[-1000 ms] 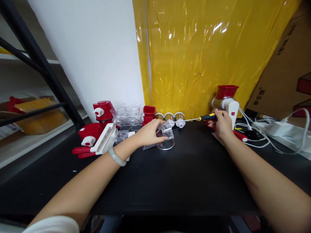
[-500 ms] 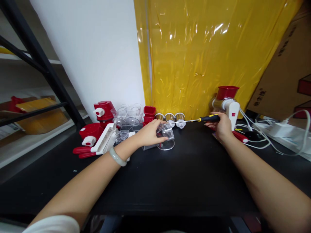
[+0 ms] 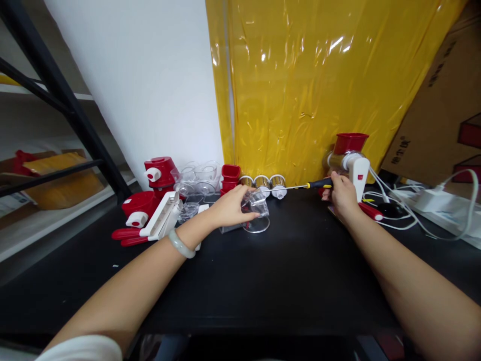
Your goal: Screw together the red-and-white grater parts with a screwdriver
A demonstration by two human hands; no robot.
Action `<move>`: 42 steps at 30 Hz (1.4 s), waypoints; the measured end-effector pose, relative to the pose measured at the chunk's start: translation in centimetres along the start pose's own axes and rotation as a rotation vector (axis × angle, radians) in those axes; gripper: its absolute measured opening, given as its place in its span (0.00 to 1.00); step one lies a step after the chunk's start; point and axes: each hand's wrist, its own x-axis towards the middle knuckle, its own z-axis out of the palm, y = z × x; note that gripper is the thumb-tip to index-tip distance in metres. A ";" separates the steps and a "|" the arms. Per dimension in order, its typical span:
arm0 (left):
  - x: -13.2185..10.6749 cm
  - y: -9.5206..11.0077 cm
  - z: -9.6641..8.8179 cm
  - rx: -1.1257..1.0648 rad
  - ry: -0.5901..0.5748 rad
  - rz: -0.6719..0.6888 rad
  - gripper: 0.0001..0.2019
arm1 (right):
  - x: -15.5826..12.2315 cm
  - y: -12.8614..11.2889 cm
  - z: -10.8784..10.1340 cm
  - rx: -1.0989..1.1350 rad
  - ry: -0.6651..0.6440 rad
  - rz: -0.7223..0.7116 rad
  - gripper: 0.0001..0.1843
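My left hand (image 3: 236,208) is closed around a clear plastic part (image 3: 259,204), steadying it on the black table. A round clear rim (image 3: 257,224) shows below that part. In my right hand (image 3: 341,193) is the black and yellow handle of a screwdriver (image 3: 319,184), held level. Its long shaft points left, and the tip reaches the clear part; whether it sits in a screw is too small to tell. Behind the shaft lie metal grater drums (image 3: 277,184). Beyond my right hand stands a grater with a red hopper (image 3: 350,144) and white handle arm.
Red bases (image 3: 141,206), white handle arms with red grips (image 3: 161,218) and clear hoppers (image 3: 206,175) crowd the left side. A red pusher (image 3: 230,175) stands behind my left hand. White cables (image 3: 413,215) and a power strip (image 3: 462,220) lie at the right, before a cardboard box (image 3: 424,100).
My right hand has shifted its grip on the screwdriver handle, with the fingers now around its end. My left hand and the clear part stay in place.
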 end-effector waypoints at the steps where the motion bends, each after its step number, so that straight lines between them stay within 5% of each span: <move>1: 0.0 0.0 0.0 -0.001 0.001 0.000 0.33 | 0.0 0.0 0.0 -0.005 0.007 -0.002 0.15; 8: 0.0 0.0 0.0 0.000 -0.004 -0.003 0.33 | -0.4 -0.5 0.4 0.060 0.007 0.128 0.18; 14: -0.1 0.0 -0.1 -0.002 0.004 0.010 0.32 | -0.8 0.1 0.8 0.182 0.014 0.094 0.12; 21: -0.1 0.2 -0.1 0.008 -0.016 -0.008 0.33 | -1.0 -1.2 1.1 0.076 0.052 0.052 0.07; 30: -0.1 0.5 -0.1 0.015 -0.014 0.005 0.33 | 0.3 -3.7 -0.8 -0.057 -0.164 0.282 0.11; 42: -0.1 0.4 -0.2 0.011 -0.029 0.018 0.33 | 0.1 -4.8 -1.9 0.008 -0.266 0.261 0.17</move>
